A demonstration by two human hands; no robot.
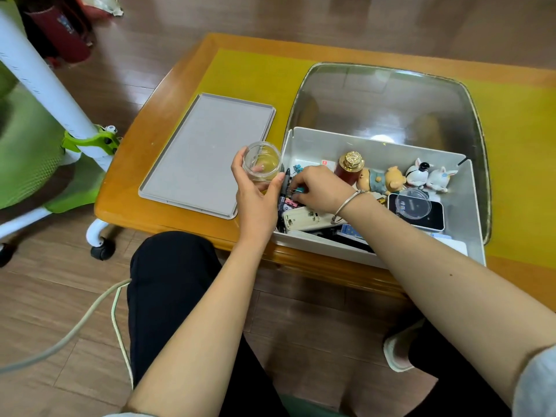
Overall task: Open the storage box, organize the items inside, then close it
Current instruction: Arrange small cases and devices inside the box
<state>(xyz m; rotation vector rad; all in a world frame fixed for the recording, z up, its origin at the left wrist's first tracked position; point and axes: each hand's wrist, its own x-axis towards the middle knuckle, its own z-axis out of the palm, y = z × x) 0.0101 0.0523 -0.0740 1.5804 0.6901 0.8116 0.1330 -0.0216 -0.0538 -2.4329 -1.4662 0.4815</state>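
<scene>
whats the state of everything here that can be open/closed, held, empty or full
storage box: open, full of mixed items
grey lid: off, flat on the table left of the box
clear jar: uncapped, seemingly empty, held by the left hand
right hand: inside the box, fingers curled among small clips; whether it holds one cannot be told
clear round lid: loose, resting on a dark device
red bottle: capped, upright

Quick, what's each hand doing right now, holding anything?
Left hand: grips the clear glass jar beside the storage box.
Right hand: inside the box, fingers curled down among small clips; whether it holds one cannot be told.
</scene>
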